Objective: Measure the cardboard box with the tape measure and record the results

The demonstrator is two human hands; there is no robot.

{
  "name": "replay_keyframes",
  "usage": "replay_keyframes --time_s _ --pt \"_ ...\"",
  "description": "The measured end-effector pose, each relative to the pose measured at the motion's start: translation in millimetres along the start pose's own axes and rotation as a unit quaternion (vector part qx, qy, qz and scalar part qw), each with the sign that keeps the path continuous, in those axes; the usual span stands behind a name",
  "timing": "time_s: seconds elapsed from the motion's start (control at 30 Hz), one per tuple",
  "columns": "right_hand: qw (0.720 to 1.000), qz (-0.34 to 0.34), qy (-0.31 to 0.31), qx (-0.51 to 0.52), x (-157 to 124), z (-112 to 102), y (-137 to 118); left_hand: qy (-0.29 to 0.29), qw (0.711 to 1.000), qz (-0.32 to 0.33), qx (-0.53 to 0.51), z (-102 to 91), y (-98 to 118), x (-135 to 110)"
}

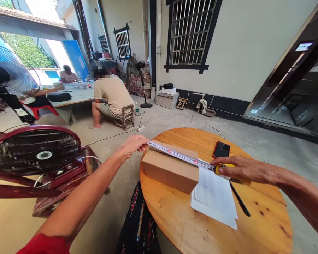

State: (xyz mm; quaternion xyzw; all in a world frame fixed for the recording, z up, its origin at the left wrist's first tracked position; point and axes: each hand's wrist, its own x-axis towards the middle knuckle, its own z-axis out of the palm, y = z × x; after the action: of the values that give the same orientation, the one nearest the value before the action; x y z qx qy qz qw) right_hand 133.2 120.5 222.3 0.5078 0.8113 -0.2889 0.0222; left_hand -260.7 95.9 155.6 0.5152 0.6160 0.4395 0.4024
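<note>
A brown cardboard box point(172, 171) lies on a round wooden table point(169, 215). Across its top runs the white blade of a tape measure point(182, 155), stretched along the box's length. My left hand point(135, 145) pinches the blade's end at the box's left edge. Beyond the right edge, my right hand point(241, 168) is wrapped round the yellow tape case, partly hiding it. Sheets of paper point(214, 194) with writing lie beside the box, under the tape's right part. A black pen point(240, 199) and a red-edged phone point(221, 149) rest near my right hand.
At left, a dark red fan point(37, 158) stands on a wooden chair, with another fan point(10, 74) behind. A person point(111, 91) sits on a small stool near a long table point(79, 94); another person point(68, 74) sits beyond. Cables point(113, 137) cross the concrete floor.
</note>
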Motion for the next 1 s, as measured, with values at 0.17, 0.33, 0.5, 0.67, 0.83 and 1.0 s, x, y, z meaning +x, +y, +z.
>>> replay_keyframes --time_s 0.17,0.33,0.5,0.67,0.83,1.0 --pt "0.998 -0.036 -0.025 -0.045 27 -17 -8 -0.004 0.999 -0.003 0.037 1.8 -13 16" --pt "0.998 -0.032 -0.047 -0.041 32 -23 3 -0.013 0.999 0.007 0.052 8.0 -20 15" --pt "0.998 -0.019 -0.056 -0.028 32 -21 10 0.001 0.998 0.013 0.06 13.5 -22 14" --pt "0.998 -0.047 -0.052 0.003 42 -18 23 0.023 0.997 0.014 0.068 18.6 -20 12" --pt "0.998 -0.027 -0.063 -0.015 43 -20 20 0.052 0.995 0.017 0.078 21.8 -22 12" --pt "0.997 -0.044 -0.062 -0.025 43 -22 10 0.05 0.996 0.024 0.077 23.7 -27 13"
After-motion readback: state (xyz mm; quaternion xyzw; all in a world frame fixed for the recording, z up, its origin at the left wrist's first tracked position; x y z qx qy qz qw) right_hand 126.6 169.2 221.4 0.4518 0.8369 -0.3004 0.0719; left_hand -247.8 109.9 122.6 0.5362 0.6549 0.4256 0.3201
